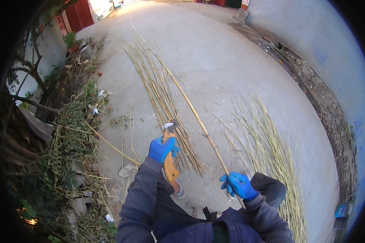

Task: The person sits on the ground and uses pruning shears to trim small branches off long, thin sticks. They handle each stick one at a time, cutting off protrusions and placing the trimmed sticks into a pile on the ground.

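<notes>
My left hand (160,149), in a blue knit glove, is closed around a tool with an orange wood-grain handle (170,169). A dark grey metal head sits at its upper end; I cannot make out its exact kind. My right hand (238,185), gloved the same, grips the near part of a long, thin yellow-brown stalk (194,112). The stalk slants away to the far left, above the concrete, and its near end shows below the hand. Between the stalk and the tool, a loose bunch of brownish stalks (159,94) lies on the ground.
A larger heap of pale green-yellow stalks (278,160) lies to my right. Leafy cut branches and weeds (75,131) line the left side beside a tree. A pale wall (332,44) with a dirt strip (312,87) runs along the right. A potted plant (71,41) stands far left.
</notes>
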{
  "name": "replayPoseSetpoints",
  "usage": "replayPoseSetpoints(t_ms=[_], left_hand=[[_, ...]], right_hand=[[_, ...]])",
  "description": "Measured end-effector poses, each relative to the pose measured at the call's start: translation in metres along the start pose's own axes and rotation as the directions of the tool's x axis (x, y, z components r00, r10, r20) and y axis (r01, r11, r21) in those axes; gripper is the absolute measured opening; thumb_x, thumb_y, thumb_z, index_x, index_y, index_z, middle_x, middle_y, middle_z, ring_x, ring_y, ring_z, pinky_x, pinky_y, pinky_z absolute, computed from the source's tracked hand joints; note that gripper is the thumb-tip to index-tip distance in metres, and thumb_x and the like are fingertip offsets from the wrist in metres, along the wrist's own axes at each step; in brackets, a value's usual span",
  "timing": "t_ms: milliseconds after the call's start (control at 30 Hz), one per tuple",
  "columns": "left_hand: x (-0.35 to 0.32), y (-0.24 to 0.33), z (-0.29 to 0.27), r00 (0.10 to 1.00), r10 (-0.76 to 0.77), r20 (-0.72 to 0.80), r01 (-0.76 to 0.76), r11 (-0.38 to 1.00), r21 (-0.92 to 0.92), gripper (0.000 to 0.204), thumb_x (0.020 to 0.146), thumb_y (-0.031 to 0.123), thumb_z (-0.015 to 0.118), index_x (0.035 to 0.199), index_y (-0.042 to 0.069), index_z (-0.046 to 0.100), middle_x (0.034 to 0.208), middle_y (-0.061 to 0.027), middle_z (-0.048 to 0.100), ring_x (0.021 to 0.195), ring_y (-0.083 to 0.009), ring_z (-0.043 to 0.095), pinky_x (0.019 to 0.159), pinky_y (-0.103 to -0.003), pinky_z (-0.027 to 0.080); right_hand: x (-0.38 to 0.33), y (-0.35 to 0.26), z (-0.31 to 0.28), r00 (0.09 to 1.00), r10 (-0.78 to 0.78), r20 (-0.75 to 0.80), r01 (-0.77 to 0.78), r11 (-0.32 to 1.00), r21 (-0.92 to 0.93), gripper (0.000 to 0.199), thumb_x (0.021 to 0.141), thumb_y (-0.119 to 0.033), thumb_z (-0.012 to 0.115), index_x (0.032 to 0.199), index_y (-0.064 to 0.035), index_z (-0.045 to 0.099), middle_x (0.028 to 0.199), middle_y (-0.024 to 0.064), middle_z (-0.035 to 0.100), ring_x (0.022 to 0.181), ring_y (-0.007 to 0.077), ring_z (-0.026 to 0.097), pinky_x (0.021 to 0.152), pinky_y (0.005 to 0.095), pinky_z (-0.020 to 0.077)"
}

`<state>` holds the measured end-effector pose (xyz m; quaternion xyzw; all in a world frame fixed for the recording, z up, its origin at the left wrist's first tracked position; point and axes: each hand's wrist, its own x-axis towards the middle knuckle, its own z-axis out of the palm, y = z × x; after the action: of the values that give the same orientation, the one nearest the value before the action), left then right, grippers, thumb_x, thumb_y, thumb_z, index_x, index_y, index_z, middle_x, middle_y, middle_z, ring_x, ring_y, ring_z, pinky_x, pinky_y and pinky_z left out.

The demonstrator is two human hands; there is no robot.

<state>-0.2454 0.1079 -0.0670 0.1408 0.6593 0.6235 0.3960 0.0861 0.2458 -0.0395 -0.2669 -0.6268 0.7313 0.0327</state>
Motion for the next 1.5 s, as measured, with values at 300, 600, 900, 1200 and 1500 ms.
replayPoseSetpoints(t_ms=[300,600,900,1200,1500], left_hand=[[-0.122,0.001,0.039,0.969,0.013,0.246,-0.049,0.989,0.14,0.027,0.095,0.018,0.062,0.111,-0.003,0.063,0.078,-0.0104,0.07,0.065,-0.0156,0.068,0.059,-0.028,0.056],[-0.235,0.004,0.057,0.84,-0.237,0.487,0.123,0.959,0.254,0.025,0.092,0.012,0.065,0.11,-0.005,0.062,0.08,-0.0091,0.071,0.069,-0.0142,0.069,0.062,-0.028,0.056],[-0.247,0.001,0.07,0.779,-0.189,0.598,0.149,0.982,0.116,0.024,0.093,0.012,0.065,0.111,-0.004,0.062,0.08,-0.0089,0.07,0.068,-0.014,0.068,0.063,-0.029,0.056],[-0.25,0.002,0.075,0.812,-0.192,0.552,0.124,0.979,0.158,0.023,0.092,0.011,0.065,0.109,-0.004,0.063,0.08,-0.0095,0.07,0.068,-0.0142,0.068,0.061,-0.029,0.056],[-0.247,-0.006,0.08,0.875,-0.112,0.471,-0.07,0.933,0.352,0.027,0.087,0.021,0.069,0.101,-0.002,0.067,0.074,-0.0097,0.071,0.067,-0.0156,0.07,0.062,-0.03,0.055]], right_hand=[[0.008,-0.049,0.01,0.972,-0.234,0.002,0.229,0.956,0.182,0.038,0.104,-0.029,0.046,0.119,0.0028,0.06,0.076,0.0074,0.066,0.056,0.0074,0.057,0.051,0.0197,0.0475],[0.026,-0.1,0.017,0.917,-0.397,0.035,0.384,0.904,0.189,0.036,0.102,-0.026,0.051,0.121,0.0035,0.059,0.083,0.01,0.068,0.066,0.0126,0.064,0.062,0.0256,0.0547],[0.019,-0.109,0.027,0.881,-0.472,0.039,0.443,0.849,0.287,0.036,0.103,-0.025,0.049,0.122,0.0042,0.057,0.09,0.0148,0.071,0.065,0.0174,0.067,0.062,0.028,0.0572],[0.018,-0.105,0.031,0.875,-0.484,-0.031,0.475,0.842,0.255,0.036,0.103,-0.023,0.046,0.123,0.0047,0.057,0.089,0.0155,0.071,0.068,0.0184,0.068,0.064,0.029,0.0582],[-0.014,-0.064,0.036,0.905,-0.424,-0.016,0.42,0.89,0.174,0.026,0.103,-0.02,0.046,0.112,0.0033,0.054,0.083,0.0114,0.066,0.07,0.017,0.066,0.069,0.0311,0.0555]])
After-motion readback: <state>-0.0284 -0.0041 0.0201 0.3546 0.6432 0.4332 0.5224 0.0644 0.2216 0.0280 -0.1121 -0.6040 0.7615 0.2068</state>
